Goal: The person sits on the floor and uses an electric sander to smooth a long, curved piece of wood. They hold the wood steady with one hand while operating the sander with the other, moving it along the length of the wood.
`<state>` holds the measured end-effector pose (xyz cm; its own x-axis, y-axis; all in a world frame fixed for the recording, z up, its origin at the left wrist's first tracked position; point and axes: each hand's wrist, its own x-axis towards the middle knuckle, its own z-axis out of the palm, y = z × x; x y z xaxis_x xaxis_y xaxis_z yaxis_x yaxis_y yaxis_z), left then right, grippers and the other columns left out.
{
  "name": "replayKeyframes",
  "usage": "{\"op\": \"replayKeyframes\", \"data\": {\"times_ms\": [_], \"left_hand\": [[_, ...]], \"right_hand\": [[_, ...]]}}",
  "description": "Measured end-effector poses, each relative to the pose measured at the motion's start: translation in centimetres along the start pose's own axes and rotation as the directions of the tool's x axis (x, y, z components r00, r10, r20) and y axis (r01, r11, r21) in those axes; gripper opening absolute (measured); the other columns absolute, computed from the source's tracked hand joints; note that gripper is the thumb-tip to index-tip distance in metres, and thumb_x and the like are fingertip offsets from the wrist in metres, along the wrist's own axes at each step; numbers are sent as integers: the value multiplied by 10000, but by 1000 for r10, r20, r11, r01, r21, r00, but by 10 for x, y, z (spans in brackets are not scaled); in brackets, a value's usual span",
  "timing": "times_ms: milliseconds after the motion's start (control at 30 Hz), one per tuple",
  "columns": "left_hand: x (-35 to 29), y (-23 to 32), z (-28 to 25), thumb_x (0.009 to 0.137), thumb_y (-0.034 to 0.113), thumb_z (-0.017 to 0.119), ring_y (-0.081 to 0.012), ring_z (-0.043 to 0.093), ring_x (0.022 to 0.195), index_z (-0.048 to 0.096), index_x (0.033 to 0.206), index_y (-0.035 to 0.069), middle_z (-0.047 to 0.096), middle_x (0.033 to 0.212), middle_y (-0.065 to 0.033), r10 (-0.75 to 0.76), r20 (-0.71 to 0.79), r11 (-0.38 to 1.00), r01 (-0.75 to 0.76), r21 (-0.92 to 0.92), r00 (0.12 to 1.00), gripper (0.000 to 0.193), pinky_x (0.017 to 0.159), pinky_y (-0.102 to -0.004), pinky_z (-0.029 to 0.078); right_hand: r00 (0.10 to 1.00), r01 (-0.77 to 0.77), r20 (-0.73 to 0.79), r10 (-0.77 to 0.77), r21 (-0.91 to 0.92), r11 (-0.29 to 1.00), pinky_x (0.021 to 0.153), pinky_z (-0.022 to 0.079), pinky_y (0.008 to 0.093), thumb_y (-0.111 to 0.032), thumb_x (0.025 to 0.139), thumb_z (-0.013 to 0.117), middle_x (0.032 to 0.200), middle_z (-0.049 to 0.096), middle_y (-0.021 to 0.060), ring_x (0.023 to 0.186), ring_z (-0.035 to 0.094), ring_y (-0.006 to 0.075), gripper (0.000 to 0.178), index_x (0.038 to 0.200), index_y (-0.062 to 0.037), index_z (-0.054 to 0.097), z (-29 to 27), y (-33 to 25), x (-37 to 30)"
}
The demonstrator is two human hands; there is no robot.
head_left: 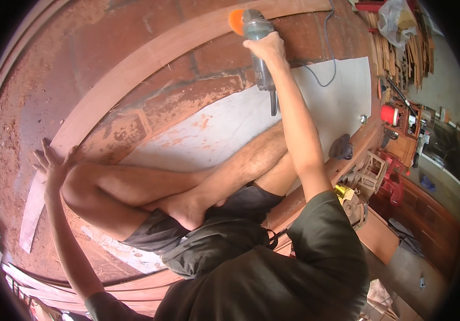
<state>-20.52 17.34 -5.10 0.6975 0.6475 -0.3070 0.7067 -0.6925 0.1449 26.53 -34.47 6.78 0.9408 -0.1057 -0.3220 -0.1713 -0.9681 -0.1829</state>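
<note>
Reddish-brown timber is what we are working: a long curved wooden strip [149,56] arcs across the dusty red brick floor [107,32] from our lower left up to the top centre. At its near end our left hand [53,163] lies flat with the fingers spread, pressing the strip down and gripping nothing. Our crossed bare legs sit between the two hands. Further right, over a grey sheet [342,96] spread on the floor, our right hand [264,48] is wrapped tight round the grey handheld electric sander with an orange disc [251,27], which appears to meet the strip's far stretch. Its black cable [323,75] loops behind. To sand well, we judge we should keep the left palm bearing steadily, hold the disc flat to the grain, and keep the cable clear of it.
</note>
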Motion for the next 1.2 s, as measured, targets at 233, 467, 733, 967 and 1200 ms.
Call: {"op": "replayKeyframes", "data": {"times_ms": [233, 467, 733, 967, 1200], "left_hand": [[-3, 38, -28, 811, 826, 617, -480, -138, 1552, -36, 1657, 138, -53, 1686, -297, -109, 224, 975, 60, 214, 969, 1271, 1208, -657, -115], [-6, 0, -10, 765, 847, 647, -584, -153, 1500, -10, 1657, 264, -97, 1681, -301, -66, 63, 989, 58, 133, 996, 1251, 1168, -748, 36], [8, -23, 24, 714, 859, 690, -628, -169, 1477, 30, 1663, 293, -124, 1675, -309, 104, -88, 992, -96, 82, 991, 1287, 1183, -745, 43], [1, -26, 19, 677, 871, 709, -595, -177, 1493, 24, 1663, 285, -142, 1677, -297, 37, -65, 996, -31, 88, 997, 1336, 1190, -736, 70], [-1, 12, 2, 656, 881, 713, -578, -191, 1497, 11, 1659, 323, -154, 1684, -271, -89, 30, 996, 89, 7, 996, 1345, 1148, -793, 112]], "right_hand": [[997, 12, -74, -9, 49, 999, 988, 561, 419, -392, 660, 876, 1277, 647, 328, 1159, 684, 399, 898, 1306, 133, 540, 16, -29, -26], [990, 131, 51, -131, 7, 991, 991, 562, 423, -361, 661, 871, 1224, 672, 316, 1120, 696, 410, 850, 1278, 120, 540, 10, -13, -42], [996, -13, -92, 15, 25, 1000, 985, 554, 415, -409, 656, 875, 1207, 694, 312, 1138, 703, 366, 734, 1165, 90, 701, 7, -13, 5], [992, 125, 24, -125, -21, 992, 1007, 553, 420, -394, 670, 860, 1243, 667, 314, 1145, 691, 388, 888, 1309, 130, 534, 17, -32, -38], [999, -27, -44, 27, -7, 1000, 980, 563, 410, -408, 652, 881, 1219, 693, 294, 1132, 704, 371, 806, 1222, 106, 636, -4, -11, 25]]}}
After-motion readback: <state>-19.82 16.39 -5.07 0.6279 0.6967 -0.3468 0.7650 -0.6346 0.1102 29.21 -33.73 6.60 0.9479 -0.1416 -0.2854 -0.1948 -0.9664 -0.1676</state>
